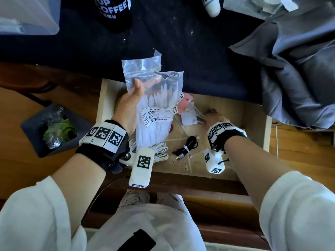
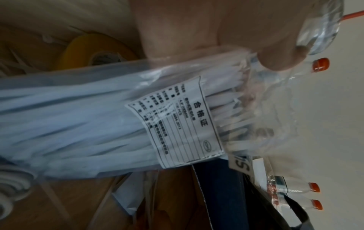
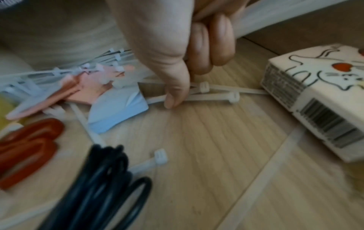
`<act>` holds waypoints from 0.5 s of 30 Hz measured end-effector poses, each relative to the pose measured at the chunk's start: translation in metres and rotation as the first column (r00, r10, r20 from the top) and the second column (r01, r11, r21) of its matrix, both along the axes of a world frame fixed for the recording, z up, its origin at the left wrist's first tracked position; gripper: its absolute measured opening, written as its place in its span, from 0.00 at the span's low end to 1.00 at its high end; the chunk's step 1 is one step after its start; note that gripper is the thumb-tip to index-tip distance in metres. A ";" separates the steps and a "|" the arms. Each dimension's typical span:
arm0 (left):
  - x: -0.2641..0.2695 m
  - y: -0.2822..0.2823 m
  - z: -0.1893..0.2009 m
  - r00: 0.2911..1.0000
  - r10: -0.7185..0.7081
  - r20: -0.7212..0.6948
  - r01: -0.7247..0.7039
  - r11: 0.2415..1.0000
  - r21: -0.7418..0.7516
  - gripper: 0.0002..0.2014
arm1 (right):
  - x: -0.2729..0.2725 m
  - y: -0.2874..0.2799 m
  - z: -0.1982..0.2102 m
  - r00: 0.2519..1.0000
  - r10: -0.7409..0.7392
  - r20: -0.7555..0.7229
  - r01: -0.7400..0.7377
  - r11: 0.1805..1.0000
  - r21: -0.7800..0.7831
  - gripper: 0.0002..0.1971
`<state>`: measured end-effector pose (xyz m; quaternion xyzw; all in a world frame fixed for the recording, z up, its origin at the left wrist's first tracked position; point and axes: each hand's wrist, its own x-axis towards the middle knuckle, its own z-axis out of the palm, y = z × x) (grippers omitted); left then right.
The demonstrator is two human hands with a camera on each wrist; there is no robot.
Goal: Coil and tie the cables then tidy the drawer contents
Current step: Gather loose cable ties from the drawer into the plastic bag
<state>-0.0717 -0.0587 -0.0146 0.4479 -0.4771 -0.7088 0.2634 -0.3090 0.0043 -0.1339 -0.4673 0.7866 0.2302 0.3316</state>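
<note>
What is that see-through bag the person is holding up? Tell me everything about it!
The clear plastic bag is thin and crinkly, packed with a bundle of white zip ties. A white label with printed black writing is stuck on its front. The bag's top edge looks open and sticks up loosely. The left hand grips it near the top, holding it roughly upright above the open wooden drawer.

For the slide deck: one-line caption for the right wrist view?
Right hand gathers loose white zip ties off the drawer floor, beside a coiled black cable.
</note>
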 end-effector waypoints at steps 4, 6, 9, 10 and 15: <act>0.004 0.001 0.008 1.000 0.017 -0.012 -0.017 1.000 -0.018 0.38 | 0.000 0.019 0.041 0.995 -0.019 0.102 0.030 0.994 -0.105 0.07; 0.009 0.000 0.016 1.000 0.020 -0.013 -0.020 1.000 -0.009 0.38 | 0.003 0.029 0.067 0.975 -0.094 0.199 0.126 0.980 -0.151 0.04; 0.021 -0.002 0.028 0.999 0.038 -0.016 -0.038 0.998 0.056 0.40 | 0.003 0.046 0.101 0.900 -0.199 0.386 0.288 0.939 -0.188 0.08; 0.024 -0.003 0.032 0.998 0.056 -0.029 -0.054 0.996 0.078 0.38 | 0.002 0.051 0.110 0.867 -0.231 0.441 0.348 0.915 -0.204 0.06; 0.027 -0.010 0.057 0.983 0.164 -0.078 -0.156 0.982 0.102 0.30 | 0.001 0.069 0.156 0.765 -0.271 0.585 0.545 0.755 -0.363 0.18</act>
